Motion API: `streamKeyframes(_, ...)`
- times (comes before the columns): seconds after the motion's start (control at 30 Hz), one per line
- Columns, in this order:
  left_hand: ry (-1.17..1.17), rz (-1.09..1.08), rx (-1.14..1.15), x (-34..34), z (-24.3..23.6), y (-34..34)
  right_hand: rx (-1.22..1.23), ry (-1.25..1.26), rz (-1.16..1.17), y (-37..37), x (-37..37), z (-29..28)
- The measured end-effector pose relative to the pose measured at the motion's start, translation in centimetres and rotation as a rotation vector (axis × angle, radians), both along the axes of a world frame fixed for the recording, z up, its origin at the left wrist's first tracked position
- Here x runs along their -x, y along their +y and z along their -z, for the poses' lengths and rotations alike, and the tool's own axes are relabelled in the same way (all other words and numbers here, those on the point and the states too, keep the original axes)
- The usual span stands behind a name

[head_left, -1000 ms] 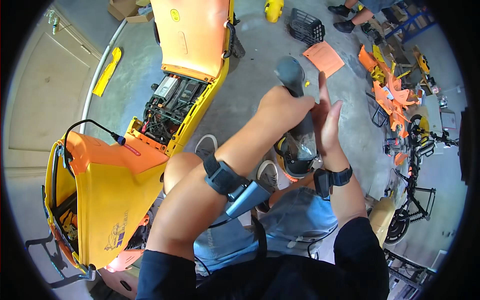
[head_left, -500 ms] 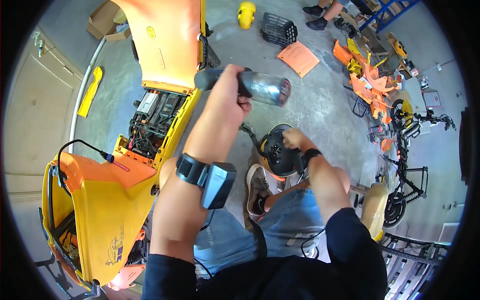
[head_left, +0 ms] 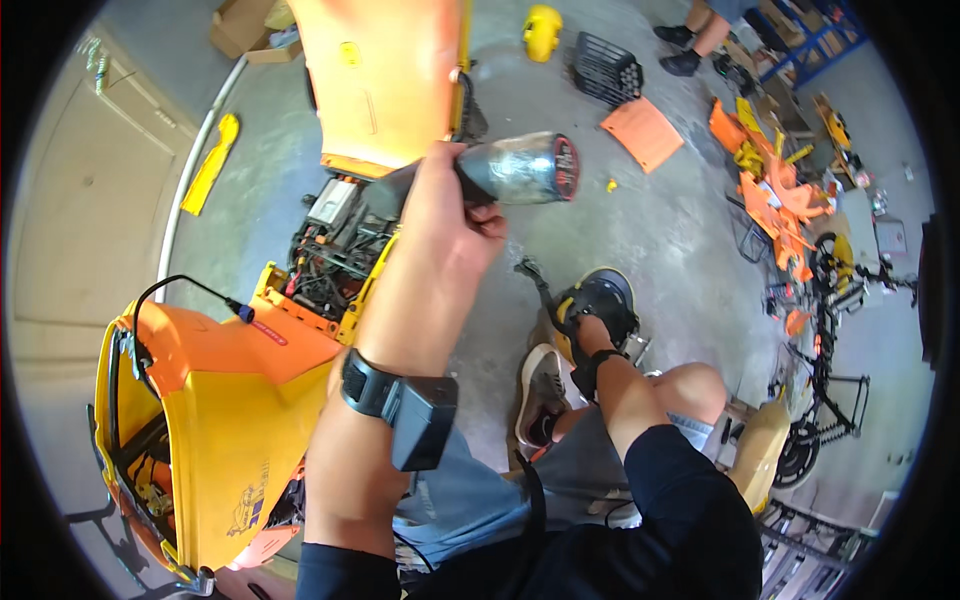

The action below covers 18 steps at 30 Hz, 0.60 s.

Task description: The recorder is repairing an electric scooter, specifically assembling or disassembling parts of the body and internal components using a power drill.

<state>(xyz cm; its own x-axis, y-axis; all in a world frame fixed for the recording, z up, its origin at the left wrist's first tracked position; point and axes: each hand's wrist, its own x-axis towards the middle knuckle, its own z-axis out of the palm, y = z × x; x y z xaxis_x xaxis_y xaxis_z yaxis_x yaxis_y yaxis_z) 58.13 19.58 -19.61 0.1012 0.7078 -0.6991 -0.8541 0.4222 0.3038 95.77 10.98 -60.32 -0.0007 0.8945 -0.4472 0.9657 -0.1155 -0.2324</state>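
Note:
My left hand is closed round the dark grip of a power tool. Its scuffed grey, barrel-like body points right and ends in a round red-and-black face. The tool is held up over the floor, beside an exposed bay of wires and boxes in an orange and yellow vehicle body. Lower right, my right hand reaches into a black bowl-shaped thing with a yellow rim, which looks like an upturned helmet. A dark strap trails from it. My right fingers are hidden inside.
An orange panel, a black crate and a yellow part lie on the floor ahead. Orange parts and a black bike frame line the right side. Another person's legs show at the far right.
My right hand has gone down deeper into the bowl-shaped thing. The power tool has turned in my left hand, its round end now facing right. The whole view has shifted slightly.

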Motion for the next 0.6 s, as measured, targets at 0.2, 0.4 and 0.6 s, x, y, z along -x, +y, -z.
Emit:
streamKeyframes(0.2,0.042,-0.077,-0.022,-1.5,1.1,0.5,0.119,-0.132,0.021,0.2,1.9,0.7)
streamKeyframes(0.4,-0.029,-0.108,-0.017,-3.2,1.7,0.8,0.128,-0.116,0.072,1.7,3.9,-1.3)
streamKeyframes(0.6,0.027,0.004,0.007,-4.4,1.3,0.5,0.143,-0.100,0.112,1.5,5.0,-1.6)
